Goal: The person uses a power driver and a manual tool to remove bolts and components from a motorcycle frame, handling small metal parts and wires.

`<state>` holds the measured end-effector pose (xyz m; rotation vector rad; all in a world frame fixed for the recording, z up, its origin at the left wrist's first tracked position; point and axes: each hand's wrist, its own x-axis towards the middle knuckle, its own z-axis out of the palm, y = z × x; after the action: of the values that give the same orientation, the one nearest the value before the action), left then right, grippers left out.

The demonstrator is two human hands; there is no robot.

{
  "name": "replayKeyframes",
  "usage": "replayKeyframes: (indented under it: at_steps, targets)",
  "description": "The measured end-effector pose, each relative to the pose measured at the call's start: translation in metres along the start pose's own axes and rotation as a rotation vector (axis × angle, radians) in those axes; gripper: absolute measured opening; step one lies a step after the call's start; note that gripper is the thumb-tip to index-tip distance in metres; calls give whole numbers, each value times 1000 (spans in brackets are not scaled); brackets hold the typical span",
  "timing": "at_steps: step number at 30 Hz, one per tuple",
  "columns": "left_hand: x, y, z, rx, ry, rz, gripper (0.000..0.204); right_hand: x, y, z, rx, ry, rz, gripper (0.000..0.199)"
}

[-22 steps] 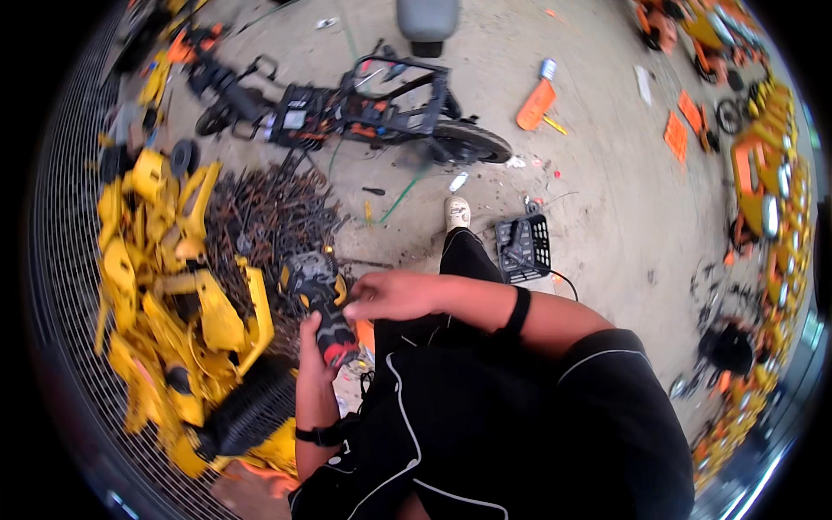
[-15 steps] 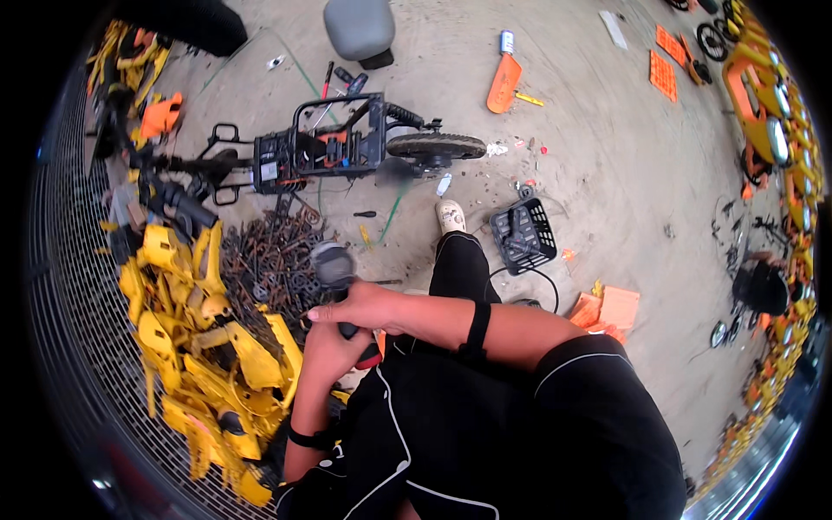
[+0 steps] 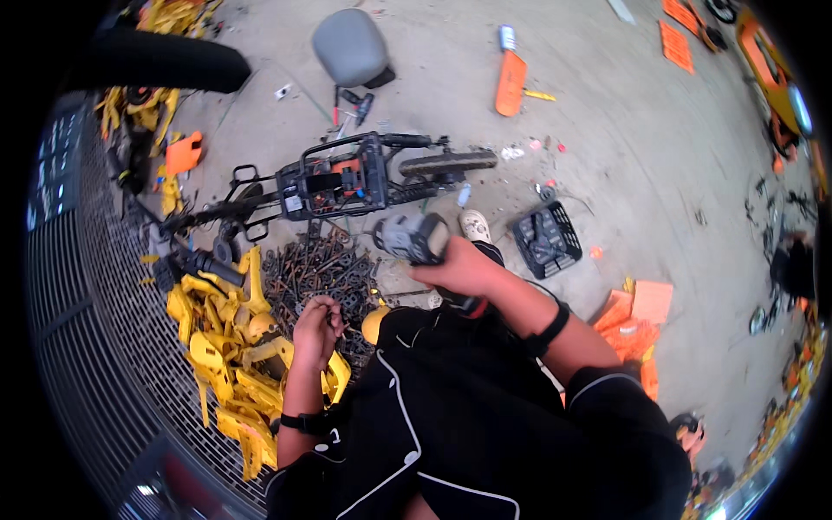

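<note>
My right hand [image 3: 464,267] grips a grey and black power drill [image 3: 414,239], held up in front of me with its nose toward the left. My left hand [image 3: 314,329] is lower, fingers pinched on a small dark metal part above the pile of dark metal brackets and screws [image 3: 321,270]. A stripped black bike frame [image 3: 342,182] with a small wheel lies on the concrete just beyond the pile.
Yellow plastic covers [image 3: 225,347] are heaped at my left beside a wire mesh fence [image 3: 95,329]. A black plastic basket [image 3: 544,238] sits right of my shoe. Orange panels [image 3: 637,308] lie at right, a grey seat [image 3: 349,45] and orange piece [image 3: 510,82] farther off.
My right hand has lifted the drill up and to the right, away from the left hand. My left hand has dropped toward the metal pile. The view has swung toward the bike frame.
</note>
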<state>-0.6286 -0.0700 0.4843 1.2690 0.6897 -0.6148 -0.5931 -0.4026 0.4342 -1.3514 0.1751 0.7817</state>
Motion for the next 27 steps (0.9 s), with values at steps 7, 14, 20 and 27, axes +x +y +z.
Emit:
replayKeyframes:
  at_steps: [7,14,20,27]
  targets:
    - [16,30,24,35,-143,28,20,-35,-36,20,259,-19,-272,44]
    - [25,71,12,43,-371,60,19,-19,-64,52,148,-62,-176,39]
    - [74,117,-20,180,-652,87,20,13,-86,100,50,50,-203,39]
    - [107,188,-80,206,-794,30,23,57,-135,168,212,105,-151,46]
